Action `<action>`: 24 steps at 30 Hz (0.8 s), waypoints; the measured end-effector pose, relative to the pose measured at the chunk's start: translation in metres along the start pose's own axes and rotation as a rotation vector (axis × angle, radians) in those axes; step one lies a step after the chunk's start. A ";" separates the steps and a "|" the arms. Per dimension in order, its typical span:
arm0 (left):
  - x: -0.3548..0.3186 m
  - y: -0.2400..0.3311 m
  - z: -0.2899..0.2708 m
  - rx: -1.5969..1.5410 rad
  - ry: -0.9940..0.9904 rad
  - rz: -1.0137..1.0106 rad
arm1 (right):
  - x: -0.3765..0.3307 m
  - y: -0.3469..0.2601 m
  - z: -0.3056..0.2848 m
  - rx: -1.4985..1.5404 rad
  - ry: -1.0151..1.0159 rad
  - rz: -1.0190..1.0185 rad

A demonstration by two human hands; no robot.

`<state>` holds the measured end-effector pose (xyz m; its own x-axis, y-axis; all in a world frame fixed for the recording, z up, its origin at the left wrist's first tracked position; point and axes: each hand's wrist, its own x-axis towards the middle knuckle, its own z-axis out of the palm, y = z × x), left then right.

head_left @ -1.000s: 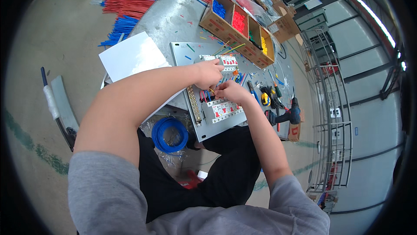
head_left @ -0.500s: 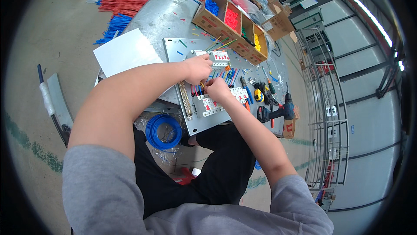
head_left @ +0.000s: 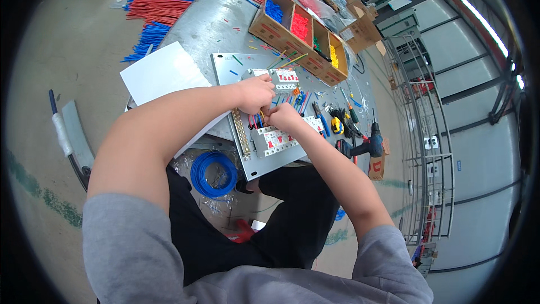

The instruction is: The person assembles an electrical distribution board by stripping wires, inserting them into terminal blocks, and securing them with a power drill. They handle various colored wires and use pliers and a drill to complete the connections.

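Observation:
My left hand [head_left: 256, 93] is closed over the wiring in the middle of a grey metal mounting plate [head_left: 226, 68]. Its fingertips meet those of my right hand [head_left: 283, 117], which is pinched shut beside it. A thin yellow wire [head_left: 262, 115] runs to the fingertips of both hands; the exact grip is hidden. Red and blue wires stand around it. Just below the hands lies a row of white circuit breakers [head_left: 280, 141] with red switches; above them is a second breaker group [head_left: 287, 77]. A brass terminal bar [head_left: 241, 135] runs along the plate's left side.
A cardboard box [head_left: 287, 34] with compartments of blue, red, green and yellow parts stands behind the plate. White paper [head_left: 166, 73] lies left. Pliers [head_left: 322, 119], a tape measure [head_left: 337, 125] and a cordless drill [head_left: 368, 144] lie right. A blue wire coil [head_left: 197, 176] is below the table edge.
Both hands stay together at the same wiring, with slight finger shifts. The plate and table sit a little differently in view as my head moves slightly.

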<state>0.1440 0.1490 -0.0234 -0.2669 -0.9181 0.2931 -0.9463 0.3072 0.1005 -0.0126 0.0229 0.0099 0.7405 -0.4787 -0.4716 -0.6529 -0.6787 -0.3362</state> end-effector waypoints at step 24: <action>-0.001 0.051 0.020 -0.479 0.113 -0.512 | -0.144 0.421 -0.069 0.661 1.053 0.069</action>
<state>0.0924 0.1602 -0.0372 0.2352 -0.9529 0.1916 -0.7568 -0.0558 0.6512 -0.3828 -0.2327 -0.0076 0.2693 -0.9228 0.2753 -0.4242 -0.3704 -0.8264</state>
